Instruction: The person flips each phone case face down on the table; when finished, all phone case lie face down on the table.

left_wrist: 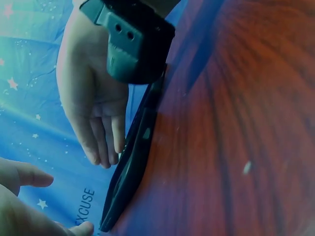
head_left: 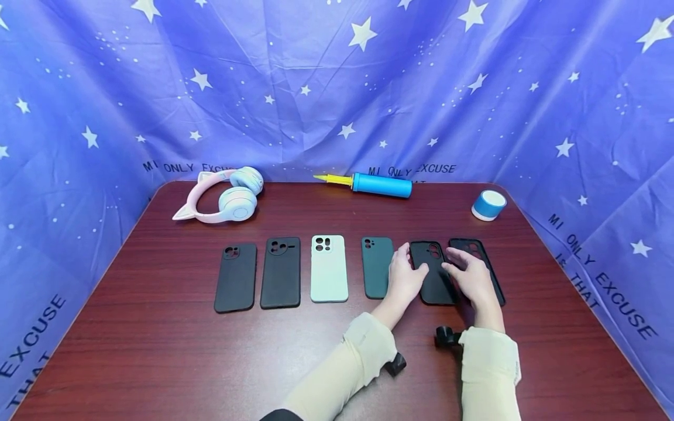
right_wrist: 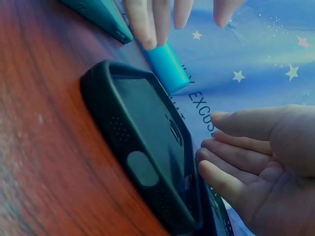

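Nearest are the two cream sleeves, each wrist carrying a small black camera mount. Just beyond them the left hand (head_left: 404,276) lies with fingers straight and relaxed, gripping nothing, its fingertips at the left edge of the black case (head_left: 433,272). That case lies flat on the table (head_left: 158,351), fifth in the row, right of centre. The right hand (head_left: 471,276) is likewise loose and holds nothing; it hovers over the gap between this case and the last case (head_left: 481,257) to its right, which seems to lie open side up. From the right wrist view the fingers (right_wrist: 224,160) stand just beside the black case's rim, and whether they touch it I cannot tell.

To handle the black case well, I judge both hands should meet its long edges evenly. It looks soft and rubbery, so a light pinch at the rim should lift it without bending. The green case (head_left: 377,266) is just left of the left hand, so that wrist should stay high to avoid nudging it.

Further left lie a white case (head_left: 329,269) and two more black ones. At the far edge sit headphones (head_left: 226,196), a blue pump (head_left: 376,183) and a small speaker (head_left: 488,204).
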A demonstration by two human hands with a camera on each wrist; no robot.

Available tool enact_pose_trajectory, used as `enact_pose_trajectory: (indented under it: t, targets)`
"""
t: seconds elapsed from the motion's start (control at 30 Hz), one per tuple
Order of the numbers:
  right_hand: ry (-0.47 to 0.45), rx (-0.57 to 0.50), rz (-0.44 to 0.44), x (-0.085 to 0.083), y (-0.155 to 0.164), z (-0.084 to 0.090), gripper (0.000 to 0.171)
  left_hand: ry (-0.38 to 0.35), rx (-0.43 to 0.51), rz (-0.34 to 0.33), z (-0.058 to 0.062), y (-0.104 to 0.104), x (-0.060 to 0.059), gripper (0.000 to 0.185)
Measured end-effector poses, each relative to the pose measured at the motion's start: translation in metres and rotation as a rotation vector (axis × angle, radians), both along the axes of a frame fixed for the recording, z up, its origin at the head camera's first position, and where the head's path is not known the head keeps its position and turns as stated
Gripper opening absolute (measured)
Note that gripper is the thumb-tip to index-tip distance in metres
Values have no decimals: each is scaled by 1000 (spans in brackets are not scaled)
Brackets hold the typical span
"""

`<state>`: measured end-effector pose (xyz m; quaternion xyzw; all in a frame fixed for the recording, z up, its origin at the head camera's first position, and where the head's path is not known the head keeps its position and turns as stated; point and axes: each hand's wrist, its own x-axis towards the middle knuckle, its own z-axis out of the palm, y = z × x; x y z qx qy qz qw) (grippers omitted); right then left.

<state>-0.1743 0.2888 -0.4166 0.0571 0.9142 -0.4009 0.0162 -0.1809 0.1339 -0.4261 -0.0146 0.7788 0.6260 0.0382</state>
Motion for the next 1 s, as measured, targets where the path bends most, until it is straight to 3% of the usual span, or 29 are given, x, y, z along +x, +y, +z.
enact_pose_trajectory:
  t: [0.17, 0.33, 1.0]
  targets:
    - [-40, 3, 8, -1, 1, -4, 54, -75, -53, -43, -5, 6, 2, 60]
    - [-45, -14, 0, -1, 1, -6, 54, -104, -35, -59, -9, 7, 3, 60]
    - [-51, -91, -36, -2, -1, -11, 52, -59, 168, -19, -17, 7, 5, 54]
